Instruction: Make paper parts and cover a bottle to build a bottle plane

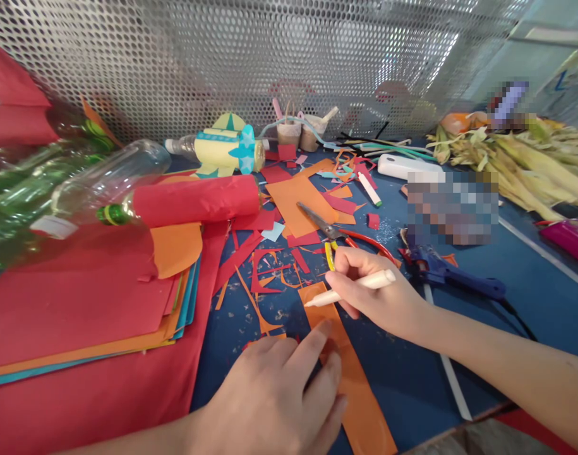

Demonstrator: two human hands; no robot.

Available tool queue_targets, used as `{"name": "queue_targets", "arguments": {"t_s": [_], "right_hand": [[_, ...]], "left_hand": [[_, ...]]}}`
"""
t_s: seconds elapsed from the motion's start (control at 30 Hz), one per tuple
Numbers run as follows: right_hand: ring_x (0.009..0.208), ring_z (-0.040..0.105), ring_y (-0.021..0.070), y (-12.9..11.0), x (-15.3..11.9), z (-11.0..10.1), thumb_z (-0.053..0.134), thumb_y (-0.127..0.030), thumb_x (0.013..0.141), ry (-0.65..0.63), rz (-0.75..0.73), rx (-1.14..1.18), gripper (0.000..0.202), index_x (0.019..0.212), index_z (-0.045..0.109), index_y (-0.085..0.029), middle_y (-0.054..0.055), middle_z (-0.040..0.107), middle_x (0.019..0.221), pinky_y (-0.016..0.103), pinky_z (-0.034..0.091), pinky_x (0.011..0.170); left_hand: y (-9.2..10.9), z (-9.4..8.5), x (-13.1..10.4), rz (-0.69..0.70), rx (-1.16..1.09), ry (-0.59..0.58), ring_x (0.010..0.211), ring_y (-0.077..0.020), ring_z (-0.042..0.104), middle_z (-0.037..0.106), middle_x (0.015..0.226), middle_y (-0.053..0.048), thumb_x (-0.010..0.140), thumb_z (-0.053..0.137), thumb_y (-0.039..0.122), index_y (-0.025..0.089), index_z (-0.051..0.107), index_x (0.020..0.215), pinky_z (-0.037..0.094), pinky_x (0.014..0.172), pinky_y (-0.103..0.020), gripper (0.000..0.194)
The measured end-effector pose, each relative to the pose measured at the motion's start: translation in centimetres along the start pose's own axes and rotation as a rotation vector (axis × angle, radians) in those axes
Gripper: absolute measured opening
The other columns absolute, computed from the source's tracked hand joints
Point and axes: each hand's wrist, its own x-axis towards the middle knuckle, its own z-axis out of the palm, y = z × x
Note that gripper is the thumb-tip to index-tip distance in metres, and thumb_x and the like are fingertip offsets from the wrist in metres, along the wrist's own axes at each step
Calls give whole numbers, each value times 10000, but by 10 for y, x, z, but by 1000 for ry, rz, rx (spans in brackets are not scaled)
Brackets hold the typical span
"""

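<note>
My right hand [369, 291] is closed around a white marker pen [352, 289], its tip at the upper end of an orange paper strip [359, 385]. A faint curved outline shows on the strip near that tip. My left hand [283, 385] lies with fingers spread, fingertips resting on the strip's left side and middle. Just beyond my right hand, scissors [324, 224] with red and yellow handles lie with their blades on a piece of orange paper [293, 199]. Part of the handles is hidden behind my fingers.
Paper scraps [264, 272] litter the blue table. At left are stacked coloured sheets [80, 284], a red-wrapped bottle [196, 201] and clear bottles [113, 177]. To the right lie a blue glue gun [450, 275] and corn husks [530, 164]. A perforated metal panel [222, 57] stands behind.
</note>
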Motion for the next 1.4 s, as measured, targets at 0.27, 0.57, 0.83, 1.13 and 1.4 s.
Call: {"name": "queue_targets", "arguments": {"t_s": [0.27, 0.57, 0.83, 1.13, 1.4], "right_hand": [[346, 330, 58, -7, 0, -1, 469, -237, 873, 104, -20, 65, 277, 623, 349, -229, -119, 380, 392, 193, 270, 384], [364, 246, 46, -9, 3, -10, 471, -179, 801, 256, -66, -32, 312, 552, 289, -226, -111, 286, 437, 220, 203, 386], [388, 263, 54, -9, 3, -9, 479, -203, 794, 246, -43, -84, 303, 551, 299, -224, -101, 290, 456, 221, 204, 398], [407, 278, 64, -10, 3, -9, 475, -176, 775, 235, -66, -138, 299, 537, 300, -225, -89, 302, 470, 221, 232, 391], [393, 273, 57, -10, 2, -10, 490, -178, 815, 221, -76, -55, 320, 557, 307, -224, -98, 293, 463, 217, 225, 389]], "left_hand": [[1, -1, 2, 1, 5, -34, 599, -223, 694, 738, 1006, -141, 911, 423, 213, 122, 679, 951, 578, 440, -358, 274], [1, -2, 0, -1, 21, -14, 577, -220, 687, 748, 927, -119, 907, 415, 205, 131, 675, 943, 577, 425, -362, 272], [-1, -2, 2, -5, 41, -21, 592, -214, 689, 747, 933, -110, 919, 393, 204, 139, 672, 964, 578, 446, -353, 290], [1, -3, -1, -4, 48, -50, 615, -199, 678, 729, 922, -110, 913, 414, 209, 138, 668, 975, 582, 483, -340, 271], [1, -4, 0, -2, 42, -56, 633, -192, 685, 726, 992, -121, 912, 422, 201, 144, 678, 966, 593, 515, -337, 268]]}}
